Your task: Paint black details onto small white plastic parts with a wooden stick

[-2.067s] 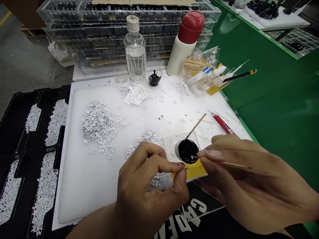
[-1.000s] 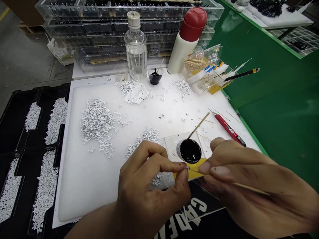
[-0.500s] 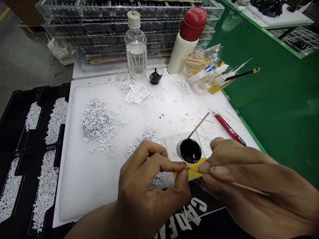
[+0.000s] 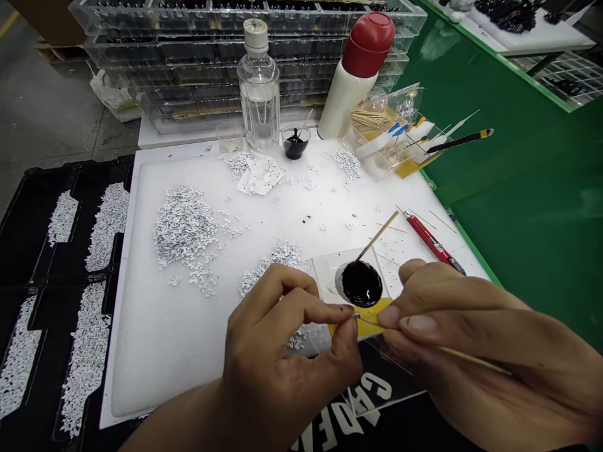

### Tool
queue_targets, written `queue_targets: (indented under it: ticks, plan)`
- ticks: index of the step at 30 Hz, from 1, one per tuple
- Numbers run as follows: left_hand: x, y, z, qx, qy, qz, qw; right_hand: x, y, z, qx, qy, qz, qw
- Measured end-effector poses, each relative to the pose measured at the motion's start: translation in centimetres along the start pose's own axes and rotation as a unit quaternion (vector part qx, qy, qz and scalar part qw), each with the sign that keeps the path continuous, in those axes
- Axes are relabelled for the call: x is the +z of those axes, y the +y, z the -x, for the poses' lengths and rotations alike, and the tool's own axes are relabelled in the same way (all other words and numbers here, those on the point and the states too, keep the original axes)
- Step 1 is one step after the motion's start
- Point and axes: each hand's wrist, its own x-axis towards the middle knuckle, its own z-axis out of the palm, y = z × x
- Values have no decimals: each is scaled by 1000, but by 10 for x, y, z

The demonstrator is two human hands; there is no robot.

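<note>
My left hand (image 4: 287, 351) pinches a tiny white part (image 4: 357, 315) between thumb and forefinger. In my right hand (image 4: 452, 333) is a thin wooden toothpick (image 4: 475, 362), held like a pen, its tip at or very near the small part; contact is too small to make out. Just beyond my fingertips stands a small cup of black paint (image 4: 362, 284) with a wooden stick (image 4: 377, 236) leaning in it. Under the hands lies a clear plate with a yellow patch (image 4: 372, 317). Small white parts (image 4: 271, 263) are heaped left of the cup.
A larger heap of white parts (image 4: 183, 226) lies on the white board (image 4: 160, 351). A red pen-shaped tool (image 4: 433, 242) rests at right. Behind stand a clear bottle (image 4: 259, 94), a red-capped flask (image 4: 353, 81) and a box of toothpicks (image 4: 372, 119). Black trays (image 4: 28, 257) sit at left.
Both hands stay almost in place, with the toothpick tip still at the small part. The whole view has shifted very slightly.
</note>
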Motion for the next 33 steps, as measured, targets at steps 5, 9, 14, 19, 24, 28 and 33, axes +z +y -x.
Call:
queue_targets:
  ticks: [5, 9, 14, 19, 24, 28, 33]
  plan:
    - [1, 0, 0, -4, 1, 5, 1000, -1, -2, -3, 12, -12, -6, 1000]
    - [-1, 0, 0, -1, 0, 3, 1000, 0, -4, -6, -1, -3, 7, 1000]
    - [-1, 0, -2, -1, -3, 1, 1000, 0, -4, -6, -10, 9, 33, 999]
    - [-1, 0, -2, -1, 0, -2, 1000, 0, -4, -7, -6, 4, 41, 999]
    - [-2, 0, -2, 3, 0, -3, 1000, 0, -4, -12, -7, 26, -7, 1000]
    - [-3, -1, -2, 3, -5, -4, 1000, 2, -6, -17, 4, 49, -7, 999]
    - [-2, -1, -3, 2, -4, 1, 1000, 2, -7, -15, 5, 55, 7, 998]
